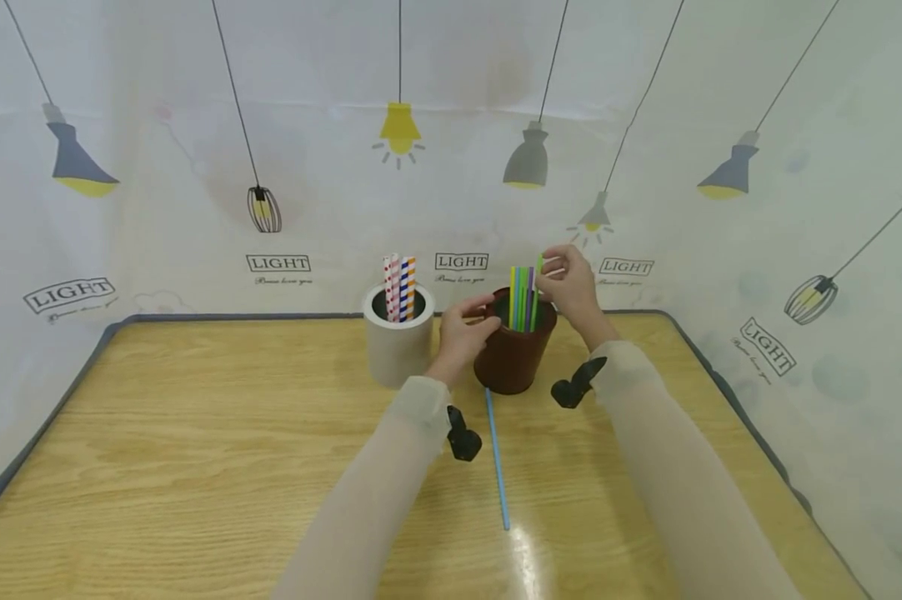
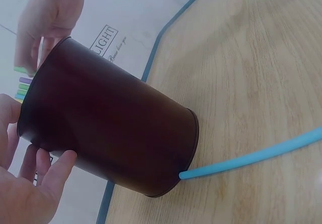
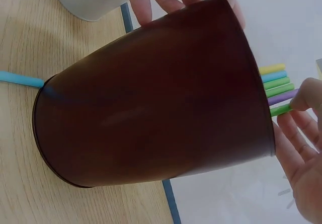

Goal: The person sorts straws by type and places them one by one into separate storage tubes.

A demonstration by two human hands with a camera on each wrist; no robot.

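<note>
Left hand (image 1: 462, 329) cups dark brown plastic cup (image 1: 513, 354) at rim, steadying it; right hand (image 1: 568, 283) pinches green straw (image 1: 537, 292) upright above cup; blue straw (image 1: 497, 458) lies near left wrist.

You wear sheer, pale beige sleeves (image 1: 391, 483) on both arms, with a black wrist-mounted camera (image 1: 462, 435) at each cuff.
</note>
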